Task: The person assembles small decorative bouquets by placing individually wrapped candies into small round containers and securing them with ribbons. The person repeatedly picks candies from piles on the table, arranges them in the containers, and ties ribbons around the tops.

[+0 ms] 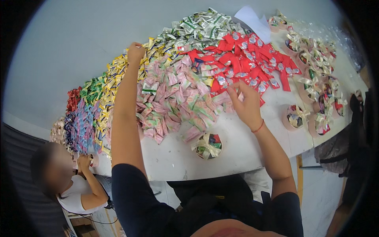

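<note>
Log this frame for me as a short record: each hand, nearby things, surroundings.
Left hand: at the yellow packets; grip unclear
Right hand: loosely curled, near the red packets
Between forearms: pink packets; one ribboned cup nearer the body
Surface: white table
Right side: more ribboned cups
Behind red packets: white sheet
Lower left: person in white top
</note>
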A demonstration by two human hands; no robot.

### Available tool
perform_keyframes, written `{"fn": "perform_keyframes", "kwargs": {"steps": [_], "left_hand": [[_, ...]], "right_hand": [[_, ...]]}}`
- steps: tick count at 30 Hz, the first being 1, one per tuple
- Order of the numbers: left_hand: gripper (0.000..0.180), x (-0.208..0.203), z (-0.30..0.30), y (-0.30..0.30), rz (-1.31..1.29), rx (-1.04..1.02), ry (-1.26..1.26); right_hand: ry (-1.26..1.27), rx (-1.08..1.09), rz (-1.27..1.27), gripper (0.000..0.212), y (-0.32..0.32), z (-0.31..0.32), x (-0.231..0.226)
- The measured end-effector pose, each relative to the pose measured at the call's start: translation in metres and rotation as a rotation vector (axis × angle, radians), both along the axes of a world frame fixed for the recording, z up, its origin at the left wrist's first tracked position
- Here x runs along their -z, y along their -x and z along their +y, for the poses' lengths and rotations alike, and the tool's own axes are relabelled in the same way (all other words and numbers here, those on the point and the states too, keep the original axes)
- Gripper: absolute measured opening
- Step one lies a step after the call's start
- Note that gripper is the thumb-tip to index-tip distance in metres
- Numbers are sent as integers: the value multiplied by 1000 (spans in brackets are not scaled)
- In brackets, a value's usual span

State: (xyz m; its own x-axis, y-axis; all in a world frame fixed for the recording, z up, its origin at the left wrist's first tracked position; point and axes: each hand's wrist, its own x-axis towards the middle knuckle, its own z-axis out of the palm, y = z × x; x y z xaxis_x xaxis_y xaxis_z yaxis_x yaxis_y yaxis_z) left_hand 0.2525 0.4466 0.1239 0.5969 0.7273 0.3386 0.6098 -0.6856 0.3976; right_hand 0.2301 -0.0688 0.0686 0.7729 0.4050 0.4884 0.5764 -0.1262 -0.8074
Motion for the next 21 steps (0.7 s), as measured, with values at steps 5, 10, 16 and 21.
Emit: {"fn": "perform_keyframes", "kwargs": {"steps": [5,10,16,21], "left_hand": [[42,51,9,-28,272,30,-48],[37,60,24,-25,423,45,-143],[46,14,-33,-14,-128,136,-138],[39,-35,-190,64,-417,619,427]], "right_hand": [[-31,-6,-242,10,6,1,5],[-23,108,-217,13,-17,-2,10],[654,56,4,44,-32,-18,25],[603,-28,-22,46,-45,-18,52]]}}
